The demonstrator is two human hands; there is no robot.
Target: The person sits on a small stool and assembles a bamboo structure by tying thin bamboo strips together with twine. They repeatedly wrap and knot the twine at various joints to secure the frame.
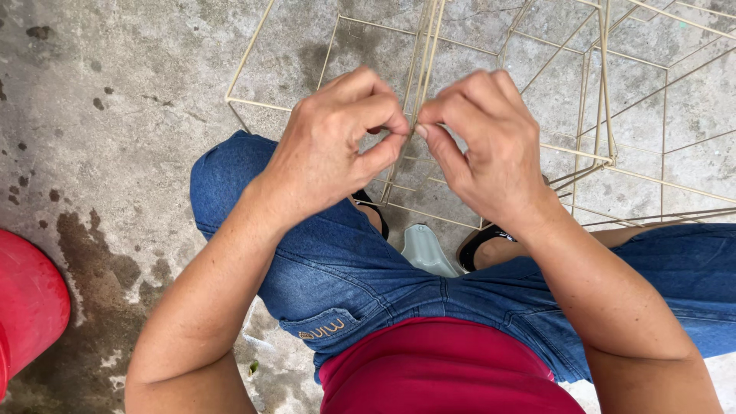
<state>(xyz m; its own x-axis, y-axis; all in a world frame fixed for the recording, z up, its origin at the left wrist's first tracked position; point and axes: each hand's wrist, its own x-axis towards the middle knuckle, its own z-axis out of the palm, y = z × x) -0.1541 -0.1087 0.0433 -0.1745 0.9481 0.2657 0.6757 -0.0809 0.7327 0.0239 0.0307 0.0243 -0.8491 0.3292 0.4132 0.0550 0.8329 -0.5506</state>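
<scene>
Stained concrete floor [115, 92], both hands [414, 126] pinching bamboo stick frame [598, 153] at its near edge

One view only, from a camera on the person's head, looking almost straight down past the chest and lap to the concrete floor [115, 92]. It sits close: the left hand [337, 146] and right hand [483, 146] fill the middle of the picture, forearms running out at the bottom edge. The thin stick frame [606, 153] runs off the top and right edges.
</scene>
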